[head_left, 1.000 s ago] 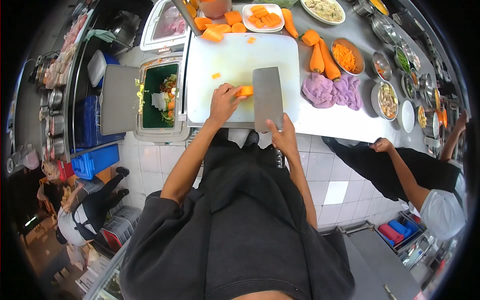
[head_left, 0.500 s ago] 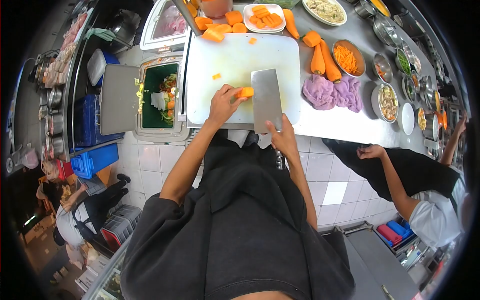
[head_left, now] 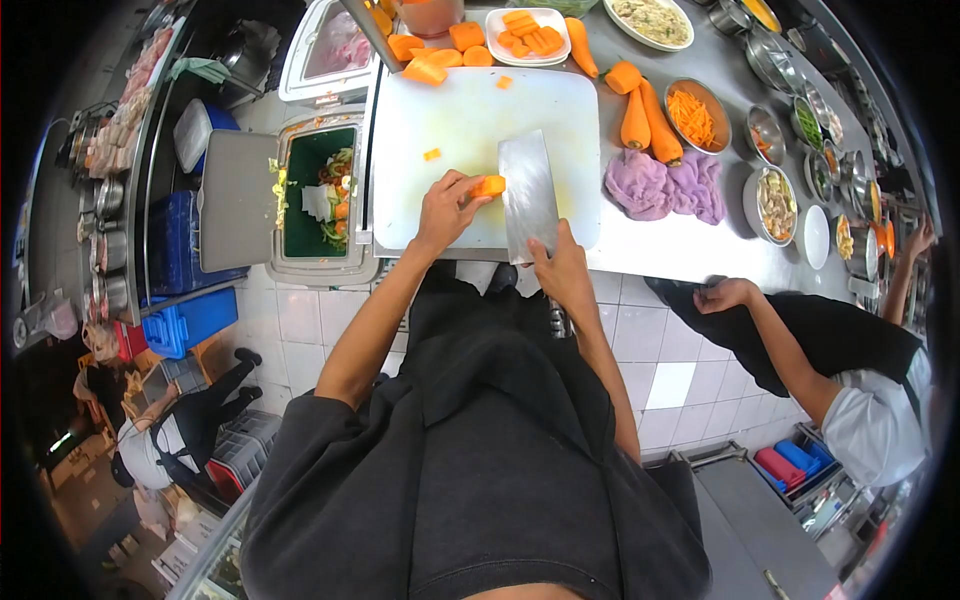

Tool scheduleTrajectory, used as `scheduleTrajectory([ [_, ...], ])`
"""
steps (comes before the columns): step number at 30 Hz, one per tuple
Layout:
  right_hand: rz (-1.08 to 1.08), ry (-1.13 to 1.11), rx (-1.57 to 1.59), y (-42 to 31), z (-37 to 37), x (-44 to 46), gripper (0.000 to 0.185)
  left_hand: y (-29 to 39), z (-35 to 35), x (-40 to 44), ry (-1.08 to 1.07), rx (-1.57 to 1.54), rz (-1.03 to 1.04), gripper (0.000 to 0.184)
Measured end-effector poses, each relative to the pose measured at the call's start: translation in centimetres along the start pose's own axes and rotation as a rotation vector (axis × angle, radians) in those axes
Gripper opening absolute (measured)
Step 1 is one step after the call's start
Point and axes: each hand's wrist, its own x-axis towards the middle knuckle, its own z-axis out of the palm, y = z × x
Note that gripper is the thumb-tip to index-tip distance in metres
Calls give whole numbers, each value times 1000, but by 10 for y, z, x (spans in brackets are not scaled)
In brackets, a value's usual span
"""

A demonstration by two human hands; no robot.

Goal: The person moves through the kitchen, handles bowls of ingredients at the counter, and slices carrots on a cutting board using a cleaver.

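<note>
My left hand (head_left: 449,209) pinches a short block of carrot (head_left: 489,187) over the white cutting board (head_left: 440,110). In my right hand (head_left: 562,265) is a cleaver (head_left: 530,195), its broad metal blade beside the right end of the carrot block; whether the edge touches it I cannot tell. My right fingers wrap the handle, which is mostly hidden, with a finger along the blade's base. A small carrot scrap (head_left: 432,154) lies on the board left of the blade, and another scrap (head_left: 504,82) is near the far edge.
Past the board are carrot chunks (head_left: 466,37) and a white dish of carrot slices (head_left: 560,50). To the right lie whole carrots (head_left: 660,125), a bowl of shredded carrot (head_left: 727,125) and a purple cloth (head_left: 640,185). An open scrap bin (head_left: 300,240) stands left. A co-worker (head_left: 850,350) is at right.
The cleaver has tilted, its far end shifting slightly left and away from me. My left hand keeps the carrot block in nearly the same place. The person at far left has shifted.
</note>
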Motion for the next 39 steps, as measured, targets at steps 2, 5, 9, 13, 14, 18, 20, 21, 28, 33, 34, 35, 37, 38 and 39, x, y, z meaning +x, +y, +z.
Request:
scheduleTrajectory([
  [2,38,-16,1,-10,-2,-1,50,-1,1,0,4,-2,2,34],
  [5,27,-13,-74,-5,3,4,49,-1,2,0,6,16,9,34],
  [9,57,-46,25,-3,5,9,49,-1,2,0,1,62,12,33],
  [13,50,-37,-3,-16,0,7,45,-2,4,0,1,64,19,32],
  [14,46,-42,-6,-19,0,6,43,-1,4,0,5,55,12,32],
  [18,15,-12,-40,-20,2,7,40,-2,4,0,9,47,7,32],
  [20,-25,-4,-60,-20,3,7,39,-3,6,-1,9,67,9,32],
  [21,-29,0,-57,-22,1,7,39,-5,6,-1,12,87,12,32],
  [28,-6,19,-56,-20,0,-3,38,1,7,0,37,174,45,31],
  [33,16,94,0,3,-5,-7,34,-3,8,-2,37,134,34,31],
  [34,-12,93,90,13,-8,-6,34,-4,8,-1,38,134,31,31],
  [35,-19,95,138,22,-8,-7,34,-5,8,-1,47,115,36,32],
  [37,-17,60,232,33,-9,-6,33,-4,9,-2,46,89,51,32],
  [38,-10,22,278,36,-10,-4,32,-3,8,-2,37,108,39,31],
  [39,-11,26,277,38,-11,-5,32,-1,8,-2,31,129,25,31],
])
